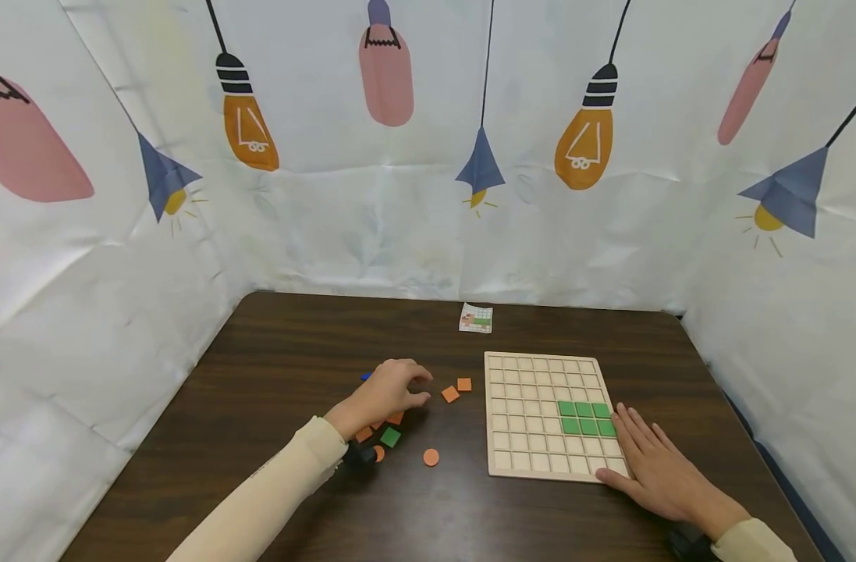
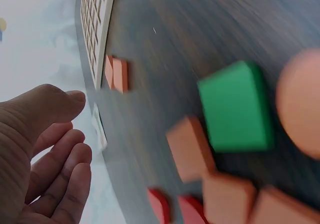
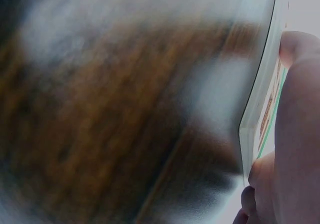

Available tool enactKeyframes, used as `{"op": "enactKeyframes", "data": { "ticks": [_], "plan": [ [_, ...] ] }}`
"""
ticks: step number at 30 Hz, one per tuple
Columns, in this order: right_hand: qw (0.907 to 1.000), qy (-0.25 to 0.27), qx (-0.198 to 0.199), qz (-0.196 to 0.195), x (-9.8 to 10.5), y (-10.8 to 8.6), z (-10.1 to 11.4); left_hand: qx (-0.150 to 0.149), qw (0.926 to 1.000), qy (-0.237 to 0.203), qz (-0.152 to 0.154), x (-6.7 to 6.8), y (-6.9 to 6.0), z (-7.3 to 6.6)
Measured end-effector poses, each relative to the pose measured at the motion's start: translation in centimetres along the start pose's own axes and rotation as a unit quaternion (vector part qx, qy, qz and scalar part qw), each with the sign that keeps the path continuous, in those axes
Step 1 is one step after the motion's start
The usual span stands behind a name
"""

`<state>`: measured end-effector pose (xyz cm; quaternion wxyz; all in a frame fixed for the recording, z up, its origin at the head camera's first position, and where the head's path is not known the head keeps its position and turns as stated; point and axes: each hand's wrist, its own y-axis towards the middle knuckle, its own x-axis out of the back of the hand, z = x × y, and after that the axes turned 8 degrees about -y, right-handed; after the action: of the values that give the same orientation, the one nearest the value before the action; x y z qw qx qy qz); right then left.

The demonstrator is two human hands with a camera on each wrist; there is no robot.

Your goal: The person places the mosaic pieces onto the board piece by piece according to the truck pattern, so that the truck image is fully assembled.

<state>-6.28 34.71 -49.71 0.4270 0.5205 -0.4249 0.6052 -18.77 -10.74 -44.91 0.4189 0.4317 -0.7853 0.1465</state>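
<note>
My left hand (image 1: 388, 390) hovers over loose pieces on the table, its fingers bent loosely and the thumb apart from them. Nothing shows between them in the left wrist view. Close by lie two orange squares (image 1: 450, 394), a green square (image 1: 390, 436) and an orange disc (image 1: 431, 457). Red pieces (image 2: 159, 204) also appear in the left wrist view. The hand partly hides the pile. With straight fingers, my right hand (image 1: 659, 468) rests against the right edge of a pale gridded board (image 1: 526, 421), on which several green squares (image 1: 585, 418) form a block.
A small printed card (image 1: 476, 318) lies towards the back of the dark wooden table (image 1: 294, 351). Part of a blue piece (image 1: 366, 376) shows beyond my left hand. White patterned cloth (image 1: 413, 234) hangs behind the table and on both sides.
</note>
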Motion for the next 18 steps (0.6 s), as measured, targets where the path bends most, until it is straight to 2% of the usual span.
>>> {"op": "enactKeyframes", "data": {
  "ticks": [7,14,18],
  "plan": [
    [0.9999,0.012,-0.003,0.002,0.0,-0.2,0.0,0.037,0.9992,-0.002,-0.015,1.8,-2.2,2.0],
    [1.0,0.002,-0.001,-0.007,0.2,-0.1,0.2,0.089,0.9956,-0.017,-0.023,3.3,-3.8,3.6],
    [0.9999,-0.006,0.002,-0.01,0.2,-0.1,0.3,0.103,0.9944,-0.004,-0.023,3.9,-4.6,4.4]
  ]
}}
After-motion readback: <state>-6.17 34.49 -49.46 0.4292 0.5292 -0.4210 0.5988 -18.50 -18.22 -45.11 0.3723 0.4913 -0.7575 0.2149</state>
